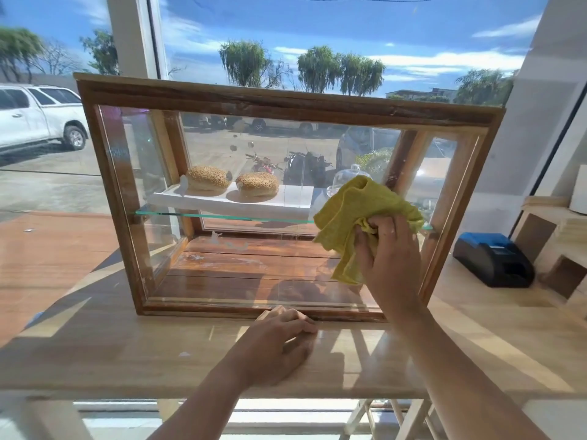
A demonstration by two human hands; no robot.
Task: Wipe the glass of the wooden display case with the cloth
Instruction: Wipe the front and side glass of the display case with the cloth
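— Where is the cloth? 
— The crumpled yellow-green cloth point(359, 217) is bunched in the person's right hand point(389, 258), clenched around it and pressed to the front glass pane point(222, 268) of the rectangular wooden display case point(286, 101), right of centre.

— And the left hand point(279, 341)? 
— Empty, lying flat on the pale wooden counter point(95, 350), fingertips at the case's base, likely bracing it.

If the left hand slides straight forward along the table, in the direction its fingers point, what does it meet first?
The left hand lies flat on the light wooden table, fingertips almost at the bottom rail of the wooden display case. It would probably meet that rail first.
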